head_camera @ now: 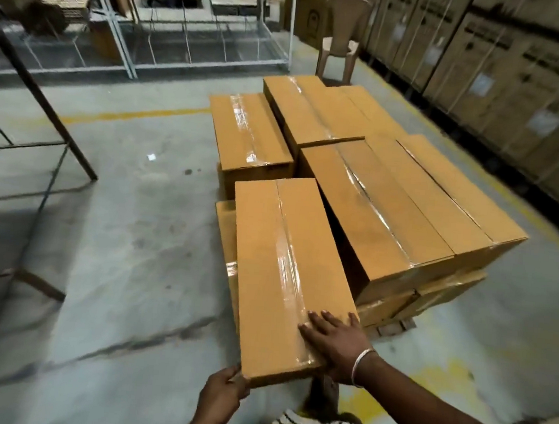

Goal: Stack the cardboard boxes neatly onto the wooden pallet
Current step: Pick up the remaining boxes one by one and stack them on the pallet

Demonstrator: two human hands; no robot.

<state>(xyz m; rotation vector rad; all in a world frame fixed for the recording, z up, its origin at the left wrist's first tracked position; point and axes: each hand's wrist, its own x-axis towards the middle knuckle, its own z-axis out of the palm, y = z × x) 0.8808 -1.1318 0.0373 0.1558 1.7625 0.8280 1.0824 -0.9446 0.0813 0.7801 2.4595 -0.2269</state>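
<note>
Long tan taped cardboard box (286, 279): rigid, smooth, likely moderately heavy. Left hand (224, 391) grasping near corner; right hand (331, 343) flat, released, pressing top. Support underneath both ends.

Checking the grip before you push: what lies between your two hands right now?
In the head view, the near end of the taped cardboard box: the left hand holds its near-left corner, the right hand lies flat on top.

Right hand (331, 341) lies flat, fingers spread (bangle at wrist); left hand (224, 390) curls in a grip.
</note>
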